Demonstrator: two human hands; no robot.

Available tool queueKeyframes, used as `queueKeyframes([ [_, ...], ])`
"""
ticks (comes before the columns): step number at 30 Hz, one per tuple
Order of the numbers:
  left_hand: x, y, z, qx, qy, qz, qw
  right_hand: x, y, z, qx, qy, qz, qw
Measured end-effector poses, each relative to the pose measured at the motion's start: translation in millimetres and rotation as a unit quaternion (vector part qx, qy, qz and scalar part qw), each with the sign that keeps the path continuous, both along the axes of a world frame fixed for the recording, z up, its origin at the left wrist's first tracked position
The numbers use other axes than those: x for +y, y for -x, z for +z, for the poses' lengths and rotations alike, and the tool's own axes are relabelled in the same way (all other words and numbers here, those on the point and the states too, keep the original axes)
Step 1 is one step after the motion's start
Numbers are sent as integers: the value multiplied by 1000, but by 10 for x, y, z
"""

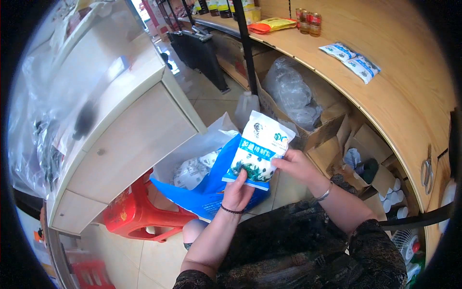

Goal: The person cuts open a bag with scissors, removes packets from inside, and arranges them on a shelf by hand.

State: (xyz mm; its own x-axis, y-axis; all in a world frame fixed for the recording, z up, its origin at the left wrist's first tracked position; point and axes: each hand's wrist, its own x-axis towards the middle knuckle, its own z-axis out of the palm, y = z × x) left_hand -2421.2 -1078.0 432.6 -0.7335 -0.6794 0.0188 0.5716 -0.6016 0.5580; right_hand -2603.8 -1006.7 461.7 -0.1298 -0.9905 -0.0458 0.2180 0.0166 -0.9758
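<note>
My left hand [238, 193] and right hand [294, 166] held a rectangular white-and-blue plastic packet [257, 148] near an open blue bag [188, 196], contents unclear.

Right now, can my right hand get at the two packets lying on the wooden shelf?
Probably yes, once it's free: your right hand holds a white-and-blue packet, which your left hand also grips. Nothing appears to block the two packets on the wooden shelf.
</note>
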Motion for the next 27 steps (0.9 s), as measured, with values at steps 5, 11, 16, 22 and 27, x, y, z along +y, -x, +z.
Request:
queueKeyframes([
  [5,-137,-162,224,40,82,-96,991,-112,65,93,-58,24,-59,996],
  [11,-46,6,158,-72,126,-69,987,-110,74,6,-78,16,-85,993],
  [16,-3,54,61,-172,137,-49,974,-99,9,44,110,25,-127,985],
  [22,58,22,173,-121,41,17,992,-141,295,32,-78,-20,-163,983],
  [27,62,27,187,-81,34,73,993,46,-26,-137,-131,-54,6,990],
])
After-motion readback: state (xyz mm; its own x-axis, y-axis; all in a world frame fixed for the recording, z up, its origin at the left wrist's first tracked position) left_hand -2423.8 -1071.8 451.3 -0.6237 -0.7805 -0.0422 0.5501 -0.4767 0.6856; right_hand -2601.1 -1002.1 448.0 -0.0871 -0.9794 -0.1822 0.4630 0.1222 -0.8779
